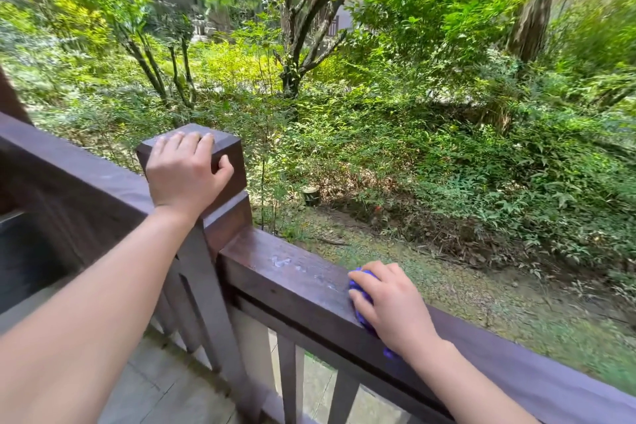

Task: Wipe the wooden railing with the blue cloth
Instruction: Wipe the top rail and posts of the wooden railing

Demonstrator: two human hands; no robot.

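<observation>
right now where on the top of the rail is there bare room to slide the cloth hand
Bare rail top runs between the corner post and the right hand on the blue cloth, with pale smudges there. More bare top lies beyond the right wrist. The post cap is taken by the left hand.

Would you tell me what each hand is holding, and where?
The right hand presses the bunched blue cloth flat on the railing. The left hand grips the post cap.

Sunlit green shrubs point(430, 134), trees, tiled floor point(155, 385)
</observation>
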